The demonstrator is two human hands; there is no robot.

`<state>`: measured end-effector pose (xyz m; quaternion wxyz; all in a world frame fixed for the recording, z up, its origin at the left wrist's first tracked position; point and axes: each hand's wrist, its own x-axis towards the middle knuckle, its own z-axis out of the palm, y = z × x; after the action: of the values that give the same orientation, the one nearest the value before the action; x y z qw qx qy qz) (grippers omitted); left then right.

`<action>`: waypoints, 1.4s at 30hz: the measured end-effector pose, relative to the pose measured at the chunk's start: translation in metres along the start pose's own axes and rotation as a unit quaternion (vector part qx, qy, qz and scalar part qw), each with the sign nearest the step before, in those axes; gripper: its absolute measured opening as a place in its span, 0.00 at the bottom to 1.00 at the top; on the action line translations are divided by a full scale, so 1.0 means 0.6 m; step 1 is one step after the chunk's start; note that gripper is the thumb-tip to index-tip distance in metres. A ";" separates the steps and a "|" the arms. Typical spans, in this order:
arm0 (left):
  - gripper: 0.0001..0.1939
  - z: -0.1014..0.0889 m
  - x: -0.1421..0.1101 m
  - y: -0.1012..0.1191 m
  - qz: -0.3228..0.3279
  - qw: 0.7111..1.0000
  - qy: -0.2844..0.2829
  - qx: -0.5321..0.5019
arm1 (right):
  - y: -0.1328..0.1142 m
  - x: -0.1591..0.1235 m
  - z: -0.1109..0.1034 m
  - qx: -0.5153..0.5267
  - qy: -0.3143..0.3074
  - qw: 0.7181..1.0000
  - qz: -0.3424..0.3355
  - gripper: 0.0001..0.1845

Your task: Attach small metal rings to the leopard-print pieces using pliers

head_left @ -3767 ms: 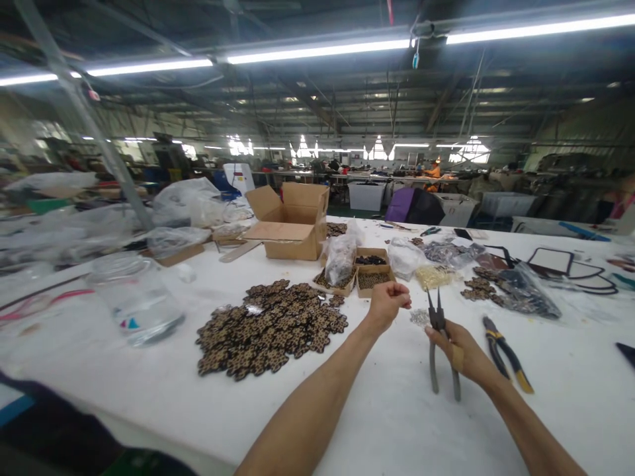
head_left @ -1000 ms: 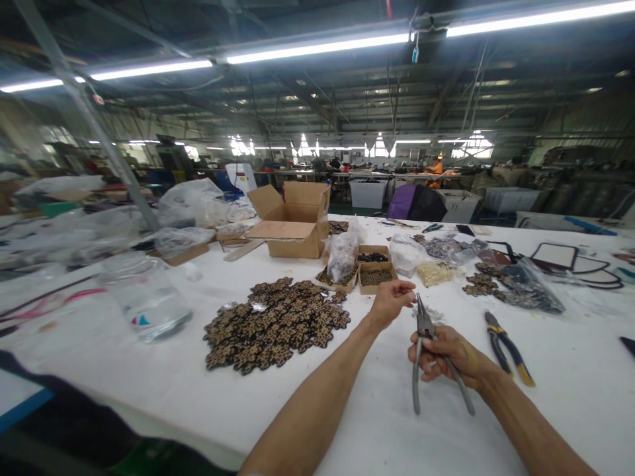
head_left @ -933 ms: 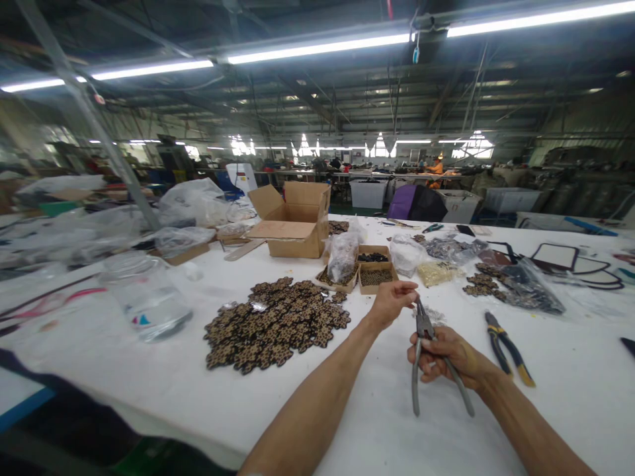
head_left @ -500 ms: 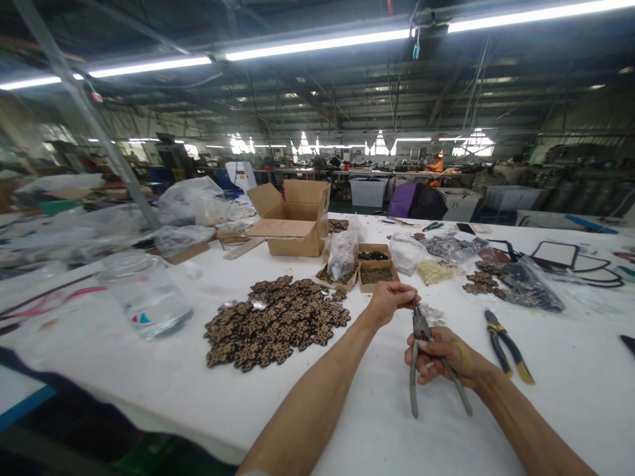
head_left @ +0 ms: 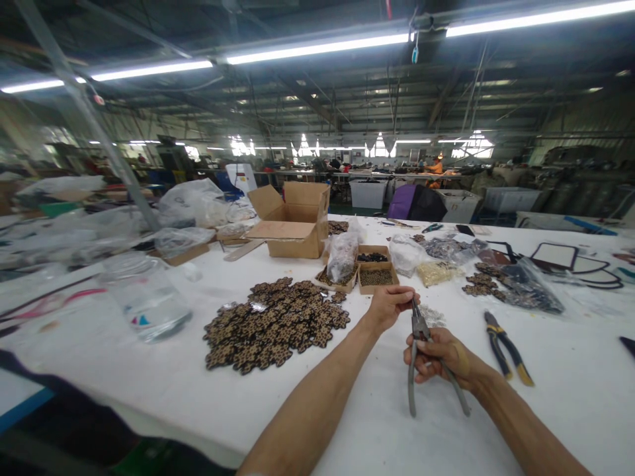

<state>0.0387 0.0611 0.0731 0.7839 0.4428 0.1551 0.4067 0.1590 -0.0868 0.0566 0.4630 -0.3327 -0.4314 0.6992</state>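
My right hand (head_left: 441,357) is closed around long-nose pliers (head_left: 419,327) with grey handles, their jaws pointing up and away. At the jaw tips, my left hand (head_left: 389,309) pinches something too small to make out. Small silvery pieces (head_left: 432,317) lie on the white tabletop just behind the pliers. To the left spreads a heap of brown-and-black flower-shaped pieces (head_left: 278,324). Behind my left hand stand a small box of brass-coloured bits (head_left: 376,276) and a box of black bits (head_left: 373,256). A second pair of pliers (head_left: 507,347), yellow and black, rests to the right.
An open cardboard box (head_left: 295,231) stands at the back. On the left are a large clear jar (head_left: 143,301) and plastic bags (head_left: 191,198). Bagged parts (head_left: 533,287) and dark frames (head_left: 555,256) lie at the right. A person in orange (head_left: 436,165) is far behind.
Over the last seconds my right hand has brought the pliers leftward, turning the jaws to my left fingertips. In the last half second both hands have barely moved.
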 end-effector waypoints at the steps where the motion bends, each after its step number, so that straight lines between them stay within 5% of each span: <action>1: 0.20 -0.001 0.000 -0.002 -0.004 1.000 -0.001 -0.007 | 0.000 0.000 0.001 -0.002 0.005 1.000 -0.002 0.23; 26: 0.20 0.001 -0.005 0.011 -0.008 1.000 -0.028 -0.010 | 0.001 0.001 0.012 -0.060 0.045 0.997 -0.018 0.23; 42: 0.16 0.007 0.001 -0.003 -0.027 0.999 0.039 0.006 | 0.006 0.003 0.005 -0.004 0.039 0.999 -0.008 0.21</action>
<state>0.0428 0.0588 0.0742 0.7854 0.4270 0.1996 0.4013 0.1546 -0.0865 0.0546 0.4837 -0.3585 -0.4187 0.6799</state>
